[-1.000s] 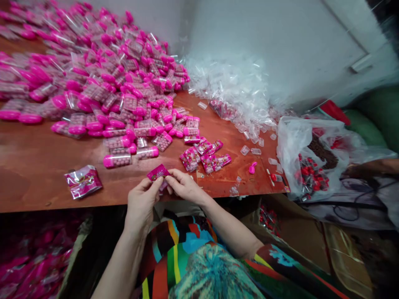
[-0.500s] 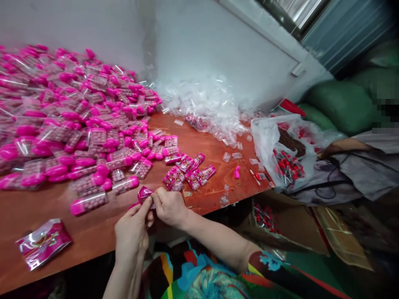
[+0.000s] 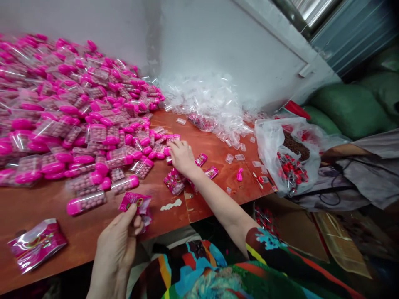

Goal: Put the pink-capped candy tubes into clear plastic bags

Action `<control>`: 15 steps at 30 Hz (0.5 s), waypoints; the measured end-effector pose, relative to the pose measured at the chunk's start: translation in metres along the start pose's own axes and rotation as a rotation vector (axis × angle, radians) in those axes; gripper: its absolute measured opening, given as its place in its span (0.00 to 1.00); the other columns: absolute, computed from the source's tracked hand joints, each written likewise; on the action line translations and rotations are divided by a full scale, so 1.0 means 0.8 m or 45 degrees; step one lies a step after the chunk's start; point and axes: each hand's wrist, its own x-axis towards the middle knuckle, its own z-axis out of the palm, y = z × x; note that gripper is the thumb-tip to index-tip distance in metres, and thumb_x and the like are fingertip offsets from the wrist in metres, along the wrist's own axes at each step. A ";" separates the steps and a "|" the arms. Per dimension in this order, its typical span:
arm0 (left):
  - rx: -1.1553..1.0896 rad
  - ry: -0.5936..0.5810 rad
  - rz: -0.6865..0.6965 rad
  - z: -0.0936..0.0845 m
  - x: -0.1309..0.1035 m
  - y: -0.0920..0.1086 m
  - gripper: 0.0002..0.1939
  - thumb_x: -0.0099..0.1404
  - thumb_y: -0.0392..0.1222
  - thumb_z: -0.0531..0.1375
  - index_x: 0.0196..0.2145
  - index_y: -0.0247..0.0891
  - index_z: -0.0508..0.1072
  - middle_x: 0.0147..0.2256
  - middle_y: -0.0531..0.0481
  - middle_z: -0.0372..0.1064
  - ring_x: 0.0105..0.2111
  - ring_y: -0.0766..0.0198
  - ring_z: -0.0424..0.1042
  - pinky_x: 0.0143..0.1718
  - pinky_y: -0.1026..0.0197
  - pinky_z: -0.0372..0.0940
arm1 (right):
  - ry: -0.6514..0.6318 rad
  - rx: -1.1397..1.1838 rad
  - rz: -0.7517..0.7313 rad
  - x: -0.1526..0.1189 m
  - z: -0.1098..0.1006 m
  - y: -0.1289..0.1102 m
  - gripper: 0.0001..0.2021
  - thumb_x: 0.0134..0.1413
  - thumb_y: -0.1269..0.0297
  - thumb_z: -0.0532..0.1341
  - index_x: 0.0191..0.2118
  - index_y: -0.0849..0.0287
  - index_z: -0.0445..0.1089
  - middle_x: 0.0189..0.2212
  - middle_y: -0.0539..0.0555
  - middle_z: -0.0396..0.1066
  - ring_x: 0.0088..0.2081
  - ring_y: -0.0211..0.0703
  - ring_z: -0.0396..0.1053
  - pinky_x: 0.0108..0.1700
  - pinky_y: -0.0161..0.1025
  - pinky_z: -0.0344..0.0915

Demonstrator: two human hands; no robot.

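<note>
Near the table's front edge, my left hand (image 3: 120, 234) pinches a pink printed packet (image 3: 134, 202) between thumb and fingers. My right hand (image 3: 181, 157) reaches over a cluster of small pink packets (image 3: 175, 181); its fingers point down beside some pink-capped containers (image 3: 160, 150), and what is under the fingertips is hidden. A large heap of clear containers with pink caps and pink balls (image 3: 90, 95) fills the left and back of the table. At the front left lies a larger pink packet (image 3: 37, 245).
The wooden table (image 3: 168, 222) meets a wall behind. Clear plastic pieces (image 3: 205, 95) are piled at the back. At right stand a white bag (image 3: 264, 141) of red-capped items, green sacks (image 3: 352, 108) and, below, a cardboard box (image 3: 299, 228). A person's arm (image 3: 338, 151) shows beside the bag.
My right hand has let go of the packet and moved up and forward to the small packets. My left hand still holds its packet, now lower and farther left. The view has shifted slightly.
</note>
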 end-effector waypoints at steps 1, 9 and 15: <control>-0.006 0.010 0.001 0.000 -0.002 0.001 0.17 0.33 0.39 0.78 0.15 0.35 0.72 0.15 0.54 0.61 0.17 0.72 0.57 0.13 0.70 0.52 | -0.069 -0.054 0.023 0.011 0.002 0.009 0.19 0.69 0.67 0.51 0.61 0.60 0.64 0.59 0.63 0.65 0.58 0.55 0.58 0.56 0.52 0.61; -0.200 0.101 -0.044 0.004 -0.016 0.001 0.12 0.46 0.31 0.73 0.20 0.31 0.72 0.18 0.54 0.65 0.16 0.74 0.59 0.13 0.72 0.53 | -0.101 -0.043 0.065 -0.004 0.007 0.019 0.14 0.65 0.70 0.53 0.52 0.64 0.70 0.54 0.66 0.66 0.55 0.57 0.60 0.57 0.54 0.59; -0.311 0.206 -0.082 0.000 -0.019 -0.008 0.10 0.57 0.30 0.68 0.23 0.32 0.70 0.18 0.56 0.64 0.15 0.74 0.60 0.13 0.71 0.55 | -0.056 1.181 0.142 -0.105 -0.013 -0.047 0.13 0.68 0.58 0.53 0.54 0.56 0.63 0.44 0.57 0.72 0.43 0.44 0.71 0.46 0.43 0.69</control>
